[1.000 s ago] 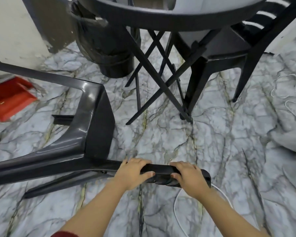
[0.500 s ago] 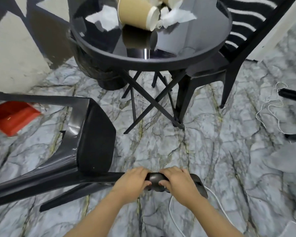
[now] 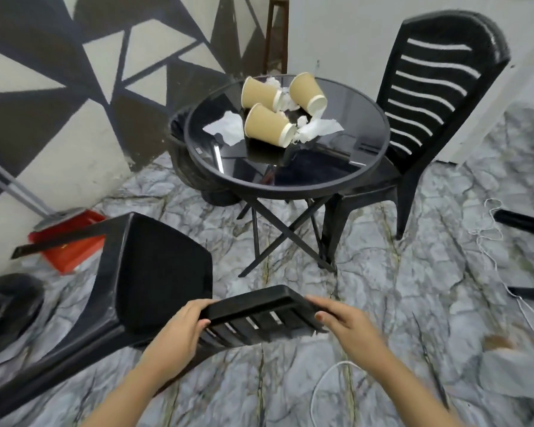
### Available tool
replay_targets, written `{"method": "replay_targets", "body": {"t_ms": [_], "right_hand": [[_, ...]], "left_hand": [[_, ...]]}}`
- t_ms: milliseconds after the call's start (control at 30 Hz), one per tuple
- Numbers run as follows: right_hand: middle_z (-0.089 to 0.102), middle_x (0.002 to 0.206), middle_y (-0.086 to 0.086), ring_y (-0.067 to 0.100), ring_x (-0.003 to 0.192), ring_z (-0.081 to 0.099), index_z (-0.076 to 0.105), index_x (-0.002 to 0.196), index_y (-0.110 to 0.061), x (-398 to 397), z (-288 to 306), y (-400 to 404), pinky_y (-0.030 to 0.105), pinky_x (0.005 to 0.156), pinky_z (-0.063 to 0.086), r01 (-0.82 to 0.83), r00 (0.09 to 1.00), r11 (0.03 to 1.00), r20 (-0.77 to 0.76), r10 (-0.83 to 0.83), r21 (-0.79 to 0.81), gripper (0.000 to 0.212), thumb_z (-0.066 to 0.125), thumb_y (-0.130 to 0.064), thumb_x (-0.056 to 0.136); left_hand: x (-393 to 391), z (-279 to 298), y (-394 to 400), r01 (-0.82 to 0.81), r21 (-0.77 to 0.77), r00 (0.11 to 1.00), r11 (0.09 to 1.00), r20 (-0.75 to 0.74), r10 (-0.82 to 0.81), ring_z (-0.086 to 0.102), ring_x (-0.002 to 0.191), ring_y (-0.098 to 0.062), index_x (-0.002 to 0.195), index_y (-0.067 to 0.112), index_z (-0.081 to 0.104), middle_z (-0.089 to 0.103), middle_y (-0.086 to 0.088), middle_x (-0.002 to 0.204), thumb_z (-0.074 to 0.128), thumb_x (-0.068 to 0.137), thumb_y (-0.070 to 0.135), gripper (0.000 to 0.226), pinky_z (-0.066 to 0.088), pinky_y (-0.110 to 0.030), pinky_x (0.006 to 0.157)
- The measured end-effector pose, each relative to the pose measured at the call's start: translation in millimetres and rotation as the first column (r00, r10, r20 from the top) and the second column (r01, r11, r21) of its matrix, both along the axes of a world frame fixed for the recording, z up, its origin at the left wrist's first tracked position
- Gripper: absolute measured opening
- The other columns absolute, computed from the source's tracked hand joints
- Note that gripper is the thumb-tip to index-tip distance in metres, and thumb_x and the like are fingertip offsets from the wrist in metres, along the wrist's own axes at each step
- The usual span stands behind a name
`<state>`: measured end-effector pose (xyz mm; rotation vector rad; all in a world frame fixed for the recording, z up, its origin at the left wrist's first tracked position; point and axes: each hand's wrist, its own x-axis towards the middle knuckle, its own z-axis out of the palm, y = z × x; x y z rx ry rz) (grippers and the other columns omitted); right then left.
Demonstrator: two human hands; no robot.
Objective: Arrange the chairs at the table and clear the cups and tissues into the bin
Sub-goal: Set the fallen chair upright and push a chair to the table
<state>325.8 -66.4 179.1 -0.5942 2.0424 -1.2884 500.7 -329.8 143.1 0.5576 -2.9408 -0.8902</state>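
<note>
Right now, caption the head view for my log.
Left hand and right hand hold the tipped chair; cups and tissues litter the table.

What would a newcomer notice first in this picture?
First, the tipped black chair in the lower left foreground, leaning far over, with the left hand and the right hand holding the top of its backrest. Next, three paper cups lying on their sides among crumpled tissues on the round glass table in the middle. An upright chair stands at the table's right side.
</note>
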Motion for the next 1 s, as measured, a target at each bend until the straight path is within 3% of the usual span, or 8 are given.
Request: {"method": "replay_targets", "body": {"t_ms": [133,233,300,367,467,567,767,1000], "right_hand": [[0.065,0.094,-0.041,-0.012,0.097,0.06,0.066,0.103,-0.043,34,25,-32,0.004,0.079,0.045,-0.045,0.999,0.997,-0.03,0.044,-0.056,0.039,0.056,-0.008,0.09],[0.065,0.094,-0.037,-0.017,0.097,0.057,0.065,0.111,-0.034,66,45,-59,0.001,0.08,0.042,-0.064,0.995,0.995,-0.085,0.057,-0.082,0.031,0.056,-0.012,0.091],[0.061,0.096,-0.038,-0.021,0.096,0.053,0.063,0.113,-0.036,88,64,-80,0.0,0.08,0.041,-0.117,0.984,0.99,-0.144,0.105,-0.083,0.029,0.056,-0.018,0.091],[0.062,0.102,-0.031,-0.014,0.098,0.055,0.06,0.118,-0.037,110,84,-105,0.007,0.085,0.044,-0.185,0.964,0.98,-0.206,0.166,-0.077,0.029,0.055,-0.024,0.092],[0.066,0.104,-0.016,-0.001,0.1,0.056,0.059,0.12,-0.038,146,111,-147,0.015,0.086,0.045,-0.222,0.934,0.971,-0.305,0.187,-0.085,0.029,0.053,-0.03,0.092],[0.062,0.104,-0.02,0.0,0.103,0.056,0.056,0.118,-0.039,183,136,-189,0.019,0.088,0.045,-0.281,0.912,0.946,-0.353,0.21,-0.163,0.029,0.054,-0.028,0.092],[0.056,0.105,-0.029,-0.024,0.099,0.046,0.043,0.11,-0.055,229,164,-241,-0.004,0.079,0.035,-0.399,0.89,0.894,-0.32,0.325,-0.202,0.038,0.059,-0.027,0.089],[0.066,0.101,-0.019,-0.004,0.095,0.059,0.061,0.097,-0.048,240,165,-244,0.011,0.079,0.045,-0.393,0.895,0.913,-0.272,0.352,-0.111,0.019,0.058,-0.03,0.089]], "left_hand": [[38,28,-23,-0.108,0.022,0.992,0.994,0.068,0.106,0.053,0.105,-0.005,0.131,0.026,0.039,0.048,0.006,0.131,0.035,0.098,0.023,0.034,0.044,-0.025,0.089],[70,60,-38,-0.157,0.027,0.985,0.987,0.073,0.155,0.053,0.113,-0.007,0.135,0.035,0.033,0.048,0.009,0.136,0.036,0.098,0.024,0.039,0.044,-0.028,0.092],[86,88,-44,-0.234,0.078,0.969,0.969,-0.062,0.239,0.054,0.113,-0.005,0.132,0.046,0.032,0.054,0.011,0.129,0.044,0.096,0.024,0.044,0.044,-0.03,0.094],[94,122,-49,-0.248,0.154,0.92,0.956,-0.27,0.283,0.055,0.112,-0.003,0.128,0.05,0.039,0.058,0.013,0.121,0.051,0.093,0.027,0.044,0.044,-0.026,0.097],[103,171,-53,-0.094,0.108,0.905,0.99,-0.405,0.13,0.05,0.119,-0.001,0.129,0.045,0.043,0.052,0.022,0.126,0.05,0.087,0.049,0.043,0.037,-0.011,0.097],[128,199,-66,-0.017,-0.063,0.92,0.998,-0.391,-0.009,0.041,0.125,0.001,0.13,0.048,0.037,0.043,0.03,0.132,0.044,0.087,0.058,0.045,0.03,-0.012,0.102],[197,220,-130,-0.077,-0.114,0.948,0.991,-0.317,0.037,0.035,0.126,0.002,0.119,0.046,0.046,0.041,0.024,0.125,0.045,0.08,0.063,0.043,0.031,-0.026,0.107],[248,237,-183,-0.164,-0.001,0.915,0.986,-0.373,0.152,0.04,0.112,0.012,0.099,0.048,0.05,0.044,0.03,0.114,0.057,0.07,0.065,0.034,0.032,-0.012,0.093]]}}
